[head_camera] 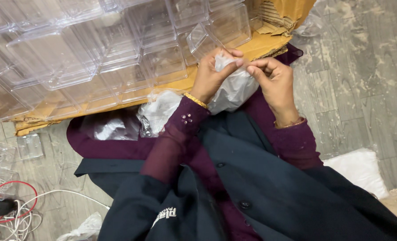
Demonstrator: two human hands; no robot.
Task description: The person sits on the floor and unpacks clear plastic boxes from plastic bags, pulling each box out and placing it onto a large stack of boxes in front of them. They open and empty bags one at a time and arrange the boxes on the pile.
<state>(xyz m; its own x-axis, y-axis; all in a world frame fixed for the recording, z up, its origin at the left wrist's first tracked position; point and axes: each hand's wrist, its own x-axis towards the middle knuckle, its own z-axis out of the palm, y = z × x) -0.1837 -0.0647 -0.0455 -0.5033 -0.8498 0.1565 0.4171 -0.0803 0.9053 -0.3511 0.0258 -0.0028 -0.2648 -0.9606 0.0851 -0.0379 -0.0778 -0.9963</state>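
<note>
While the person sits on the grey plank floor (363, 89), both hands meet over a thin clear plastic bag (234, 89) held above the lap. The left hand (212, 73) pinches the bag's top edge between thumb and fingers, and the right hand (274, 82) pinches the same edge just beside it, fingertips nearly touching. On the far left, rows of clear plastic boxes (96, 49) lie on a flattened cardboard sheet (261, 44). More crumpled plastic (158, 111) rests near the left wrist.
</note>
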